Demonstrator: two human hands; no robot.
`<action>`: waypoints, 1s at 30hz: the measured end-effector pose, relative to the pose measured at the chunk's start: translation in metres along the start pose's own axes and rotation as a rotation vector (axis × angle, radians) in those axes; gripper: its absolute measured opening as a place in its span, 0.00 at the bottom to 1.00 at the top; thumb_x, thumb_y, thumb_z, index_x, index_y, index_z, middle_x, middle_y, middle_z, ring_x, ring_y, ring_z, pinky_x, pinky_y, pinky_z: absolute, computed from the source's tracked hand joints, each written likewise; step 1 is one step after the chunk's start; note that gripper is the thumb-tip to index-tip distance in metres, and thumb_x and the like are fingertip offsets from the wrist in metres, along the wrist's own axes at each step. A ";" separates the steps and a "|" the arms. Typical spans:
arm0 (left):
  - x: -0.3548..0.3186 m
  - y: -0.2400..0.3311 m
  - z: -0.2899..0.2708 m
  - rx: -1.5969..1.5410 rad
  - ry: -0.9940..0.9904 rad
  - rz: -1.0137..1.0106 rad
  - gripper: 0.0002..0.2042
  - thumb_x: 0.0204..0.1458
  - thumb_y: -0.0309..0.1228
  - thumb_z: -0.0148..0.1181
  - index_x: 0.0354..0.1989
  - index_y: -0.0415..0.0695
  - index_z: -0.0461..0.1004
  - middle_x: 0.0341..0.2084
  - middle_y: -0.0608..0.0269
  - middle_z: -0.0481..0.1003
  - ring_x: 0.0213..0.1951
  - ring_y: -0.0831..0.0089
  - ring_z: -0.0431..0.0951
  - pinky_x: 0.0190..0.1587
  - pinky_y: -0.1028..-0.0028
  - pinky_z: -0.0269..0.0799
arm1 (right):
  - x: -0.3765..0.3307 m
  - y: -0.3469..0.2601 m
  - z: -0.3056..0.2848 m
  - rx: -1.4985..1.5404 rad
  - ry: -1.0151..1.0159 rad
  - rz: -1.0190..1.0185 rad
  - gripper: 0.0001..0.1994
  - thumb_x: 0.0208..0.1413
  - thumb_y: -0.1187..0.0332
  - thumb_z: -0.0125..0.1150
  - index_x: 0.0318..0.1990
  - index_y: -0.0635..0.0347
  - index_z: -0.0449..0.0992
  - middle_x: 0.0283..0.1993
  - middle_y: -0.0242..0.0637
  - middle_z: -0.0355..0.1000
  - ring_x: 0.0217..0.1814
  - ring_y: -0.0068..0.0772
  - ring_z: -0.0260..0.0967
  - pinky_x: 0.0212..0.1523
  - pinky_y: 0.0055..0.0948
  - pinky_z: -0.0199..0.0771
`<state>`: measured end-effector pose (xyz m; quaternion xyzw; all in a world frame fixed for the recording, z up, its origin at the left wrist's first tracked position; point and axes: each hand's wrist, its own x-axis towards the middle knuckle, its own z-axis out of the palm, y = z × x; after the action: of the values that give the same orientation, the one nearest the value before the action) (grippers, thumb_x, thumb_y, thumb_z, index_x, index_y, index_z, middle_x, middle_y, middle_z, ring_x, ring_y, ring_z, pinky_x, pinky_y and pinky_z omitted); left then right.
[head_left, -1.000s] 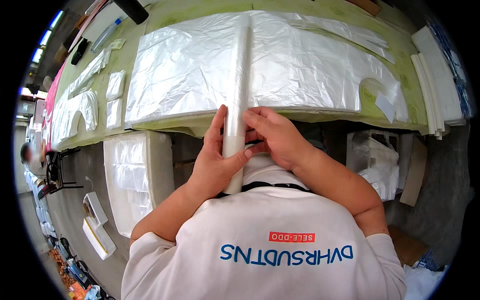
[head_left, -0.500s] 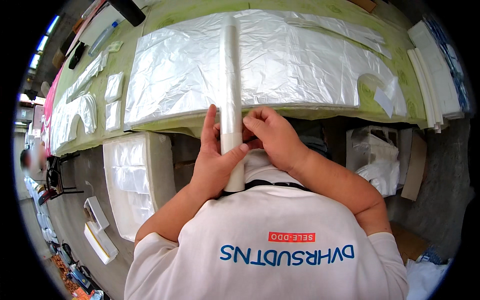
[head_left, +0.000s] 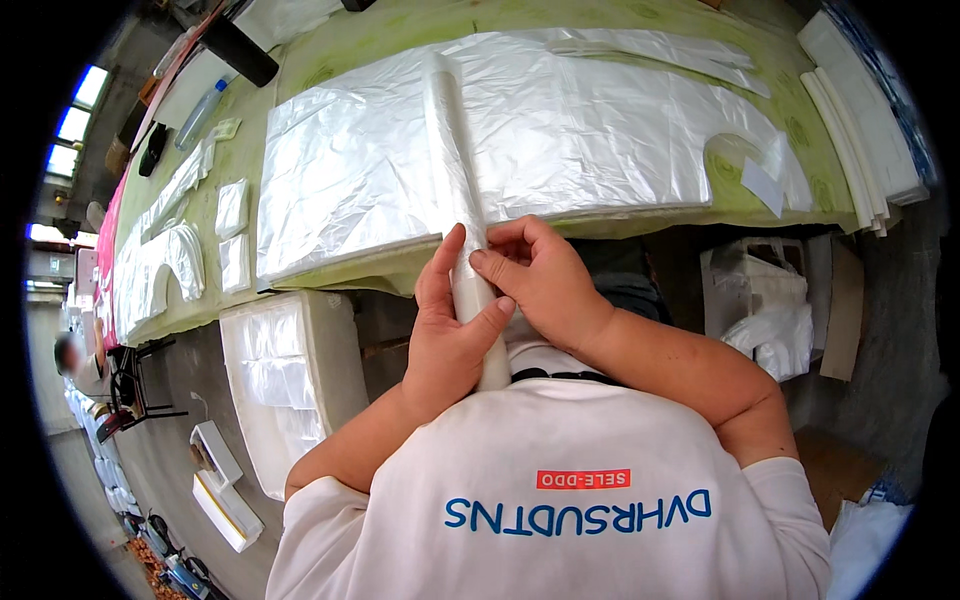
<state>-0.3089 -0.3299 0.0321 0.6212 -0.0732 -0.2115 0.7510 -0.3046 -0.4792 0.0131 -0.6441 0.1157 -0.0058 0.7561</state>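
Note:
A long roll of clear plastic film (head_left: pixel 447 140) points away from me, its near end against my white shirt. My left hand (head_left: pixel 448 335) is wrapped round the lower part, thumb lying across it. Just above, my right hand (head_left: pixel 548 285) grips the roll from the right, thumb pressed on its top and fingers partly hidden behind it. The roll's far part lies over a broad stack of shiny plastic sheets (head_left: pixel 345 170) on the green-covered table (head_left: pixel 390 266).
Folded plastic pieces (head_left: pixel 232 207), a bottle (head_left: pixel 203 115) and a black cylinder (head_left: pixel 238 50) occupy the table's left. White rolls (head_left: pixel 845 150) lie at its right end. Below stand a bag-filled box (head_left: pixel 340 370) on the left and an open carton (head_left: pixel 735 275) on the right. Another person (head_left: pixel 88 362) is far left.
The roll has tilted, its far end leaning slightly further left. My right thumb has come onto the roll, and my left hand has shifted slightly right and down along with the view.

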 end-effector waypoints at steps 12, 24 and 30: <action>-0.002 0.017 0.015 -0.083 0.030 -0.107 0.44 0.58 0.16 0.55 0.79 0.53 0.39 0.63 0.53 0.64 0.61 0.69 0.68 0.62 0.69 0.66 | -0.006 -0.024 -0.015 0.167 -0.188 0.265 0.07 0.64 0.67 0.60 0.37 0.61 0.74 0.35 0.30 0.70 0.38 0.20 0.67 0.40 0.23 0.71; 0.012 0.010 0.031 -0.214 0.060 -0.022 0.44 0.58 0.15 0.47 0.79 0.56 0.32 0.70 0.56 0.54 0.64 0.67 0.64 0.66 0.67 0.63 | -0.007 -0.019 -0.022 0.304 -0.176 0.248 0.21 0.66 0.70 0.55 0.64 0.66 0.62 0.50 0.37 0.70 0.50 0.26 0.69 0.51 0.28 0.74; 0.027 0.005 0.039 -0.230 0.037 -0.158 0.42 0.63 0.23 0.46 0.79 0.61 0.27 0.68 0.55 0.58 0.59 0.68 0.67 0.61 0.69 0.67 | -0.009 -0.024 -0.034 0.386 -0.092 0.346 0.23 0.65 0.72 0.53 0.66 0.65 0.63 0.52 0.40 0.71 0.51 0.28 0.70 0.53 0.28 0.73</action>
<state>-0.2976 -0.3757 0.0413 0.5386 0.0145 -0.2655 0.7995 -0.3159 -0.5149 0.0333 -0.4582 0.1865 0.1308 0.8591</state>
